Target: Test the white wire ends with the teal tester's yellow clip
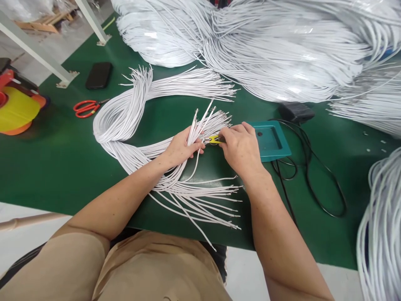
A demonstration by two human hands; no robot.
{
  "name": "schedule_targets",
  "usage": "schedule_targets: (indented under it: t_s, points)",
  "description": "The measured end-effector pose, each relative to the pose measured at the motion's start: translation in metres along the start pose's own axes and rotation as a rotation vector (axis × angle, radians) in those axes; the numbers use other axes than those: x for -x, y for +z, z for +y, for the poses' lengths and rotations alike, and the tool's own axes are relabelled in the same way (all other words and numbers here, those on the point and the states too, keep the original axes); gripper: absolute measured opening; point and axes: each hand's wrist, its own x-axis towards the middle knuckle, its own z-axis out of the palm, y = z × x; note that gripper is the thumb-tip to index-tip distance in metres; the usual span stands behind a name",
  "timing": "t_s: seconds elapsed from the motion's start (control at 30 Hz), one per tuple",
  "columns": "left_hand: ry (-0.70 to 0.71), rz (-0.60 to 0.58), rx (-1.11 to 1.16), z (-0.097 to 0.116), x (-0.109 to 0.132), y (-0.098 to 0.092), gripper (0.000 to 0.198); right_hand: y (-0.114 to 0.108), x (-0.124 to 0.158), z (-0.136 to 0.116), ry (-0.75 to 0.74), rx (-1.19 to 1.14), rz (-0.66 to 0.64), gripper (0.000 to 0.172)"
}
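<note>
My left hand (182, 146) is closed around several white cables (198, 128), whose ends stick up past the fingers. My right hand (240, 146) grips a small hand tool with yellow handles (214, 139), which looks like pliers or cutters. The tool's metal jaws point left at a cable by my left fingertips; whether they touch it I cannot tell. More white cables of the same bundle (200, 190) fan out under my left forearm, their stripped-looking ends facing right. The bundle bends round in a loop (109, 121) on the left.
Large heaps of white cable (282, 54) cover the back of the green table (56, 167). A teal tray (283, 142), a black box (296, 112) and a black cord (332, 213) lie at right. Red-handled scissors (86, 108), a black phone (98, 75) and a yellow-orange tape dispenser (19, 108) are at left.
</note>
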Motion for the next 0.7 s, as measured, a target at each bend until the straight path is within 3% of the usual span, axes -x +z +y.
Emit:
schedule_targets:
  t_s: [0.27, 0.5, 0.7]
  points:
    - [0.024, 0.025, -0.026, -0.0026, -0.002, 0.0026, 0.034, 0.004, -0.003, 0.0029, -0.034, 0.08, 0.0, 0.026]
    - [0.037, 0.038, -0.072, -0.0075, -0.0038, 0.0039, 0.034, 0.002, -0.0017, 0.0019, -0.035, 0.064, -0.012, 0.024]
    - [0.019, -0.013, 0.01, -0.0079, -0.0054, -0.0015, 0.036, 0.0017, 0.0056, 0.0075, 0.246, 0.073, 0.168, 0.033]
